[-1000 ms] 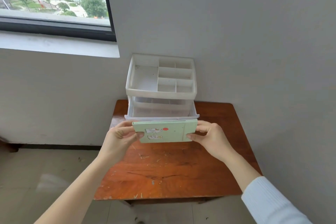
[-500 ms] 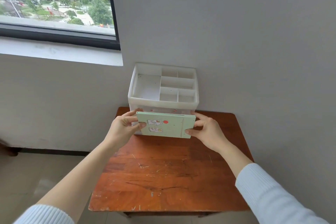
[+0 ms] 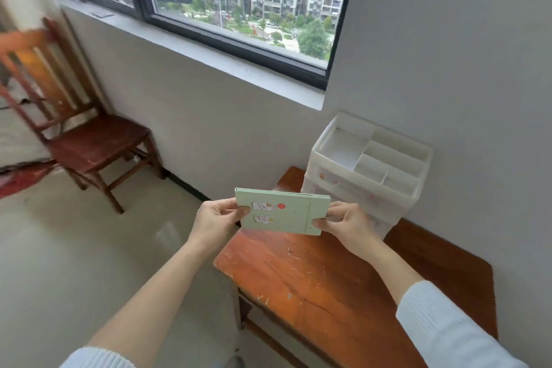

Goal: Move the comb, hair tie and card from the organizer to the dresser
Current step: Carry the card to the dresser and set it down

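A pale green card with small cartoon figures and a red dot is held level in the air between both hands. My left hand pinches its left edge and my right hand pinches its right edge. The card hovers over the left corner of the wooden table. The white plastic organizer stands at the back of that table against the wall, its top compartments showing nothing inside. No comb or hair tie is in view.
A wooden chair stands to the left below the window sill. Pale floor tiles lie between chair and table. A grey wall runs along the table's right side.
The view has swung left, bringing the chair and more window into sight. The card, held in both hands, has moved away from the organizer's front toward the table's left corner.
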### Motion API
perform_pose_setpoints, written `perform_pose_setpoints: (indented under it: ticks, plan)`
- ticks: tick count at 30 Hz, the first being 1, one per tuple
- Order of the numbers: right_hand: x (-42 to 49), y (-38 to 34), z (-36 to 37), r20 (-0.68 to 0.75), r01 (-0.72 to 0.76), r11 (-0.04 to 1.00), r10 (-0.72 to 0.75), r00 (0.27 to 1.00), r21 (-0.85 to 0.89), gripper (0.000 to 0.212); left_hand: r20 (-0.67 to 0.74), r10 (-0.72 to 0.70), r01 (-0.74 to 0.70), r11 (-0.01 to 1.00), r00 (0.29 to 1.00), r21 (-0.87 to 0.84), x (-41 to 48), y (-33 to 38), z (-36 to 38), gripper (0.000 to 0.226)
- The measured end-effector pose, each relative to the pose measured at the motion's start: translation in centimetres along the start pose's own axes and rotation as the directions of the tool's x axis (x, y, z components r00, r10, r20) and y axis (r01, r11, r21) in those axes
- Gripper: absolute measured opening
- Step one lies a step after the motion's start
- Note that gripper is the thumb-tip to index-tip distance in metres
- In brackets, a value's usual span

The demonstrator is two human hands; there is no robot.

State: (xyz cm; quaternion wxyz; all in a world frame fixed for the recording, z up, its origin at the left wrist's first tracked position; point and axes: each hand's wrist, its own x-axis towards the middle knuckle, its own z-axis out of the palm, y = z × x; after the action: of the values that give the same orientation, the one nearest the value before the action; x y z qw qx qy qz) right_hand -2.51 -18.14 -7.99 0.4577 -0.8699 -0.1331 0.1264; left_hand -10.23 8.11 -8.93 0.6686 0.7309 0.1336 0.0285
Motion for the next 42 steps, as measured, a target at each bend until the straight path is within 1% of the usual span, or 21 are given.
perform_pose_setpoints:
  ticks: [2, 4, 6, 8, 10, 13, 18, 22, 25, 30, 35, 39, 42]
  plan:
    - [0.3, -1.2, 2.3, 0.073, 0.078, 0.997, -0.075, 0.994, -0.027, 0.023, -0.147, 0.001, 0.004, 0.999, 0.989, 0.035, -3.1, -0.9, -2.2, 0.017]
    - [0.1, -2.5, 5.1, 0.165, 0.152, 0.988, -0.148, 0.975, -0.009, 0.023, -0.286, -0.021, 0.034, 0.999, 0.958, 0.041, -6.6, -2.0, -4.4, 0.017]
    - [-0.8, -3.9, 8.3, 0.283, 0.218, 0.975, -0.217, 0.934, 0.028, 0.022, -0.39, -0.046, 0.061, 0.998, 0.92, 0.026, -10.6, -3.3, -6.4, 0.017]
    - [-2.1, -5.3, 11.7, 0.366, 0.251, 0.968, -0.241, 0.899, 0.021, 0.021, -0.472, -0.084, 0.099, 0.995, 0.877, 0.007, -14.8, -4.4, -8.3, 0.017]
    - [-3.8, -6.8, 15.0, 0.445, 0.287, 0.958, -0.261, 0.857, 0.009, 0.017, -0.574, -0.114, 0.11, 0.993, 0.811, -0.041, -19.4, -5.6, -10.1, 0.017]
    - [-6.8, -9.9, 19.9, 0.56, 0.369, 0.93, -0.307, 0.769, 0.003, 0.017, -0.713, -0.144, 0.113, 0.989, 0.686, -0.09, -26.2, -7.0, -12.4, 0.016]
    - [-13.5, -15.9, 28.7, 0.708, 0.489, 0.872, -0.365, 0.604, 0.033, 0.014, -0.852, -0.164, 0.125, 0.985, 0.497, -0.117, -37.6, -9.2, -17.5, 0.016]
    - [-20.8, -20.7, 37.6, 0.777, 0.561, 0.824, -0.401, 0.484, 0.076, 0.013, -0.919, -0.158, 0.093, 0.987, 0.361, -0.133, -48.3, -11.3, -22.4, 0.016]
    - [-28.1, -24.0, 45.1, 0.813, 0.603, 0.789, -0.423, 0.4, 0.114, 0.013, -0.949, -0.181, 0.117, 0.981, 0.259, -0.155, -57.7, -12.8, -26.1, 0.018]
    - [-42.5, -29.2, 57.0, 0.876, 0.629, 0.752, -0.424, 0.231, 0.198, 0.019, -0.974, -0.223, 0.174, 0.961, 0.038, -0.213, -74.9, -15.4, -31.6, 0.018]
    - [-55.9, -34.1, 66.3, 0.913, 0.656, 0.697, -0.407, 0.029, 0.29, 0.021, -0.959, -0.225, 0.213, 0.942, -0.175, -0.26, -89.0, -16.6, -35.4, 0.016]
    - [-64.3, -38.7, 72.5, 0.916, 0.67, 0.656, -0.392, -0.09, 0.347, 0.016, -0.928, -0.216, 0.185, 0.942, -0.304, -0.28, -97.7, -17.9, -38.4, 0.015]
    - [-69.0, -41.7, 76.7, 0.903, 0.689, 0.61, -0.398, -0.16, 0.391, 0.019, -0.906, -0.203, 0.16, 0.947, -0.372, -0.278, -102.1, -18.9, -41.3, 0.019]
